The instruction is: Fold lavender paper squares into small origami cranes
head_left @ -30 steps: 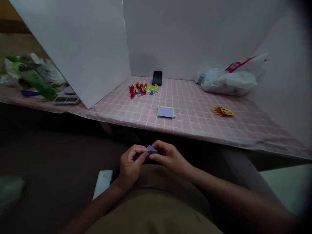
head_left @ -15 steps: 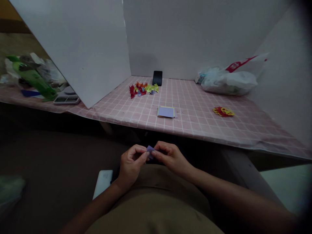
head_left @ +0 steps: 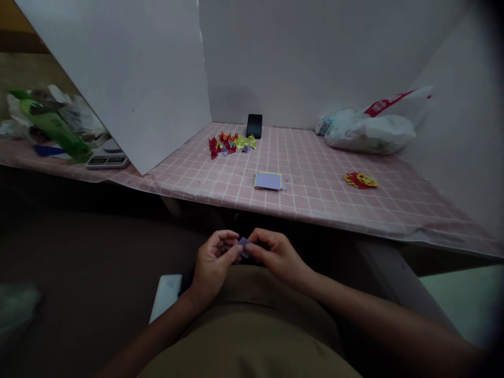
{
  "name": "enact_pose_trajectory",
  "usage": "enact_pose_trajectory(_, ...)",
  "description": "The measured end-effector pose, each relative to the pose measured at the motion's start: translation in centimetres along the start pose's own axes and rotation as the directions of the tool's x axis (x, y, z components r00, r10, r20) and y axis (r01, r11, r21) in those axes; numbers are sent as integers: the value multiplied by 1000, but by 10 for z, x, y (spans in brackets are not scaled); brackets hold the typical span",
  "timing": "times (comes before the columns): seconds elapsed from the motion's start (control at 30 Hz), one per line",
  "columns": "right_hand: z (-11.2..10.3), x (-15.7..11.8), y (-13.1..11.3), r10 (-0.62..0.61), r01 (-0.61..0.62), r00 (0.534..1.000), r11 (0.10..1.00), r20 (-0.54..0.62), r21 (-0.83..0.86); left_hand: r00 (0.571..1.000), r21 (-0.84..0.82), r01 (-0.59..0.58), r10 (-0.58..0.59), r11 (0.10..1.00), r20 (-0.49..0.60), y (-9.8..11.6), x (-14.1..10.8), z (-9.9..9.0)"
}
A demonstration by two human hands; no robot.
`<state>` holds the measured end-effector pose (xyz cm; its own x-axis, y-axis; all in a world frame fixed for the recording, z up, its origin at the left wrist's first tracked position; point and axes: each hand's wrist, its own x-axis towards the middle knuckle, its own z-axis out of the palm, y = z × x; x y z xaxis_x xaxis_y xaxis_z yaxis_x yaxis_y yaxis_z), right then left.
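Between my two hands, above my lap and in front of the table edge, is a small folded piece of purple paper [head_left: 244,242]. My left hand [head_left: 216,258] pinches its left side with the thumb over it; the other fingers are curled behind. My right hand [head_left: 274,253] grips the right side between thumb and forefinger. A stack of square paper sheets [head_left: 268,180], purple on top with yellow edges showing, lies on the table beyond my hands. Farther back sits a cluster of folded paper figures [head_left: 226,144] in red, orange, yellow and purple.
A dark phone [head_left: 254,126] leans at the back wall. Red and yellow cut-out shapes [head_left: 361,180] lie on the right of the checked tablecloth [head_left: 315,173], before a white plastic bag [head_left: 370,131]. A kitchen scale [head_left: 107,160] and green bottle [head_left: 57,128] are at left, beyond a white panel [head_left: 137,79].
My left fingers have lifted and loosened slightly from the paper's upper edge, while the left thumb stays on it. The purple paper has shifted very slightly; my right hand is nearly still.
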<state>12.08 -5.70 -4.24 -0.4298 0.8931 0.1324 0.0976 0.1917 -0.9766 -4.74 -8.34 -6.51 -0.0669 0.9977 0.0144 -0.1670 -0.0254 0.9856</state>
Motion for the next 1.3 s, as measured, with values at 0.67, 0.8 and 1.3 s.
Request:
enact_pose_trajectory(0.67,-3,1,4,59,-63,996,996,-72,-60,989,191,49,-75,980,129,4,-1,0)
enact_pose_trajectory(0.8,-3,4,4,130,-131,991,991,27,25,996,130,51,-60,990,70,1,2,-4)
enact_pose_trajectory(1.3,-7,4,-3,135,-136,990,991,26,9,997,103,3,-11,995,80,0,5,-5)
